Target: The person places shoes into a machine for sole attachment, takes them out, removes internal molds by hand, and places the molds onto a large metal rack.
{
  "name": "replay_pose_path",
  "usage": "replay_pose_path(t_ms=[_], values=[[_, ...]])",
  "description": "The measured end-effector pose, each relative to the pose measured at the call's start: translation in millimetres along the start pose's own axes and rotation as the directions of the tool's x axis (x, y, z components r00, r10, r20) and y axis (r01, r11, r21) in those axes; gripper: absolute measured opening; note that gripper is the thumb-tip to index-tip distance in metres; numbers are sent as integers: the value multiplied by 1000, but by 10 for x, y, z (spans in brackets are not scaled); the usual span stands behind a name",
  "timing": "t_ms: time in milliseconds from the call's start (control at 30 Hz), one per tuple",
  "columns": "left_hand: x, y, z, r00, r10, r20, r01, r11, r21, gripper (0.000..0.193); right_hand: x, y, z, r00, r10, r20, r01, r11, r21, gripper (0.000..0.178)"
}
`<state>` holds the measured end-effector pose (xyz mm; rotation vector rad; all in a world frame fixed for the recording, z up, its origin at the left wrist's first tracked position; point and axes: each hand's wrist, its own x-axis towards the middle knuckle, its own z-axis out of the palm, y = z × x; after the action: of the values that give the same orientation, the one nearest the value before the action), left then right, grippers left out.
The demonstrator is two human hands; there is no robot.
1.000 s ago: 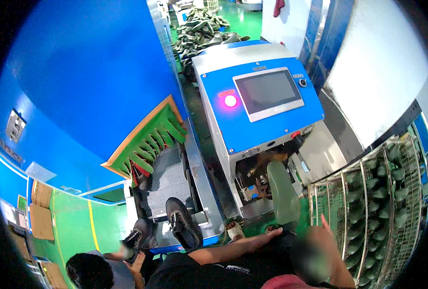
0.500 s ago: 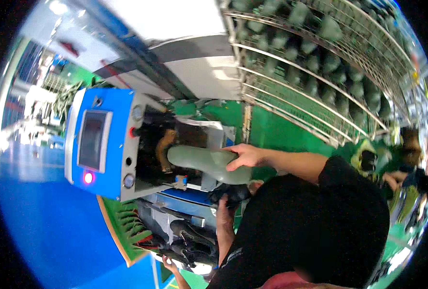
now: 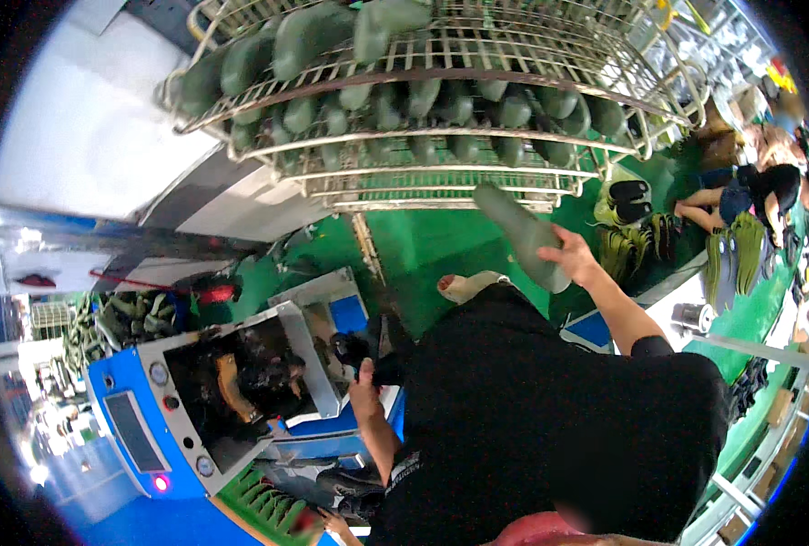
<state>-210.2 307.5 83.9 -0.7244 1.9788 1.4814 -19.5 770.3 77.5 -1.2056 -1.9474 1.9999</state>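
In my right hand is a grey-green shoe last, gripped at its thick end. The last points up and left, out in front of the wire rack. My left hand, lower and to the left, is closed on a black shoe beside the machine's open bay. Part of that shoe is blurred and dark. The blue-and-white machine has a screen and a lit red button. A tan curved part sits inside its bay.
Many green lasts fill the rack's tiers. Black shoes lie by the machine, near another person's hand. A green board with laces stands at lower left. At right, people work beside hanging green pieces.
The view has turned right toward the rack. My right hand has carried the last away from the machine's bay. The left hand stays near the machine with the black shoe.
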Motion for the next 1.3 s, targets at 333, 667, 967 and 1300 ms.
replay_pose_path(t_ms=[333, 667, 967, 1300], values=[[86, 795, 998, 987, -21, 159, -19, 969, 248, 61, -445, 132, -1077, 824, -114, -555, 75, 993, -92, 72], [63, 928, 1226, 975, 37, 219, -118, 922, 368, 45, 1236, 452, -1614, 784, -118, -609, -277, 812, -514, 74], [-405, 914, 1150, 996, -46, -75, 62, 971, 231, 41, 2917, 699, -2575, 931, 220, -290, -335, 204, -920, 56], [-323, 73, 526, 994, -102, -26, 99, 992, -78, 48, 3073, 743, -2183, 856, -302, -419, -454, -55, -889, 54]])
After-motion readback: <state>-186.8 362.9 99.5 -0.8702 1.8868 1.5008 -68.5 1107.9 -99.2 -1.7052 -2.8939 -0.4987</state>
